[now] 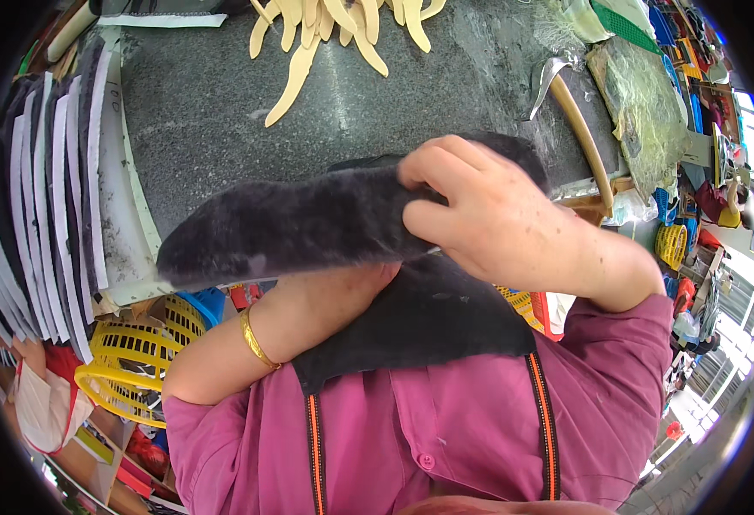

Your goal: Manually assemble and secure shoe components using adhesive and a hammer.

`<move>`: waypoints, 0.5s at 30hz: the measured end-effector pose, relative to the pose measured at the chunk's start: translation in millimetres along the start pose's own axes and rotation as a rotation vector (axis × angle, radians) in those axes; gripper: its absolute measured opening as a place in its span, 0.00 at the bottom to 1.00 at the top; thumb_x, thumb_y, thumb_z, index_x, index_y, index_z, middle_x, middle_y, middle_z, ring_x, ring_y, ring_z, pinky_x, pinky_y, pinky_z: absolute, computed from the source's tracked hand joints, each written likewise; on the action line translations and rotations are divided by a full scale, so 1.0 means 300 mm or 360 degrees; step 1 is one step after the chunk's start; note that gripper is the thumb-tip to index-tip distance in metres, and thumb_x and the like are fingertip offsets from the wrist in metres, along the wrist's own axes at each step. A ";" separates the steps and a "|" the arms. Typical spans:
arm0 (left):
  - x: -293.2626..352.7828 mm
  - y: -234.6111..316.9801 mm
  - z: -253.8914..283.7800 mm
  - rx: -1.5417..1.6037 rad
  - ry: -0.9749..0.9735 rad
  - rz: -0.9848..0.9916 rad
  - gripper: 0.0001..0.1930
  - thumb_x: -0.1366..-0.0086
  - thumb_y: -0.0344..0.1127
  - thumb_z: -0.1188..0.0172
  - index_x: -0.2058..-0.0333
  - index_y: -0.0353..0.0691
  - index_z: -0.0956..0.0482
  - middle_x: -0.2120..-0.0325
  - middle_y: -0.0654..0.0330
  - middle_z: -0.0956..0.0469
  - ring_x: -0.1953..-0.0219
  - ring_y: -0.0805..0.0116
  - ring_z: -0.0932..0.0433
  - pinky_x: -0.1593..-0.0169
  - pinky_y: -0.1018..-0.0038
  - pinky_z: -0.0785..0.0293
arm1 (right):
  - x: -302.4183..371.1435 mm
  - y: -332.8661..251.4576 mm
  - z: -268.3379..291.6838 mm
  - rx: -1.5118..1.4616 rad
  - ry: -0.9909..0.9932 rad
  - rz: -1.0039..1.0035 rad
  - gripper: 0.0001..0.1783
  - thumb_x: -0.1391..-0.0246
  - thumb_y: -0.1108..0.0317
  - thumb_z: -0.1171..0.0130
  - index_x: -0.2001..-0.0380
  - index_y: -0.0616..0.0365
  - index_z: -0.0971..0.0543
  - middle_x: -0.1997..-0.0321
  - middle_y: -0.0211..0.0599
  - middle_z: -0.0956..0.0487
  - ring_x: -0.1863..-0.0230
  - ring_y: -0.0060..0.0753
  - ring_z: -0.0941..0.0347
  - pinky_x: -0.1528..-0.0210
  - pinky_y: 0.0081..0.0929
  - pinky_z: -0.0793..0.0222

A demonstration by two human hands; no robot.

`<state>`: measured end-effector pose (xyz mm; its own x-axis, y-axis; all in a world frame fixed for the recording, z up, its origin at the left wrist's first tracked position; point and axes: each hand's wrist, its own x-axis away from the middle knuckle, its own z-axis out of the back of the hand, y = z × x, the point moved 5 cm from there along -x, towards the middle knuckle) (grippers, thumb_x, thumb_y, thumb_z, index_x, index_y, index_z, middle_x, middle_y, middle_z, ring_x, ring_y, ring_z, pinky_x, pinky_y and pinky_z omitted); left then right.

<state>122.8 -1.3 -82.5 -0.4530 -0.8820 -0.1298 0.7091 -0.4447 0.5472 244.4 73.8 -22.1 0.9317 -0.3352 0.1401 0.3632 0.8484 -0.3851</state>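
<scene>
A long, black, furry piece [282, 227] with a rounded left end lies across in front of me, along the near edge of the worktop. My right hand [480, 206] grips it from above, its fingers bent and closed on the upper part near the middle. My left hand [355, 287] reaches in from below, against the underside of the piece. Its fingers are hidden behind the fur, so I cannot see how they hold it. More black material [514, 154] shows beyond my right hand.
Tan, curved flat strips [343, 26] lie heaped at the worktop's [222, 112] far side. A hammer [579, 129] with a wooden handle rests at the right. Dark pieces with white edges [59, 189] are stacked at the left, above a yellow basket [128, 352]. A black apron [446, 313] covers my chest.
</scene>
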 end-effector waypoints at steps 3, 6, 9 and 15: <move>0.022 -0.011 -0.005 0.0007 -0.0003 -0.0099 0.26 0.38 0.42 0.34 0.43 0.38 0.25 0.45 0.49 0.26 0.42 0.46 0.27 0.40 0.54 0.33 | 0.030 0.017 -0.042 -0.0282 0.0326 0.0061 0.14 0.60 0.73 0.38 0.66 0.61 0.25 0.45 0.50 0.24 0.46 0.50 0.28 0.44 0.40 0.28; 0.061 -0.031 0.012 -0.0087 -0.0138 -0.0161 0.26 0.38 0.42 0.34 0.43 0.39 0.25 0.45 0.49 0.25 0.42 0.46 0.27 0.39 0.53 0.33 | 0.032 0.035 -0.069 -0.0266 0.0326 0.0099 0.14 0.59 0.72 0.38 0.66 0.61 0.25 0.44 0.49 0.23 0.45 0.49 0.28 0.43 0.40 0.29; 0.105 -0.050 0.060 -0.0086 -0.0166 -0.0081 0.25 0.38 0.41 0.34 0.44 0.39 0.24 0.45 0.50 0.25 0.42 0.46 0.27 0.39 0.53 0.34 | 0.016 0.028 -0.068 -0.0205 0.0316 0.0071 0.15 0.60 0.71 0.37 0.65 0.60 0.26 0.48 0.48 0.22 0.46 0.47 0.27 0.44 0.39 0.29; 0.124 -0.068 0.073 -0.0224 -0.0151 0.0236 0.25 0.40 0.38 0.32 0.44 0.40 0.23 0.46 0.51 0.24 0.43 0.49 0.26 0.38 0.52 0.34 | -0.030 -0.004 -0.088 -0.0188 0.0434 -0.0166 0.24 0.61 0.68 0.34 0.56 0.64 0.23 0.55 0.45 0.23 0.50 0.44 0.27 0.47 0.37 0.28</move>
<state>79.6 -21.6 -80.4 -0.3823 -0.9237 0.0254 0.8371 -0.3346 0.4327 235.3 65.0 -46.9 0.8466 -0.5289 -0.0593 0.4379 0.7555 -0.4874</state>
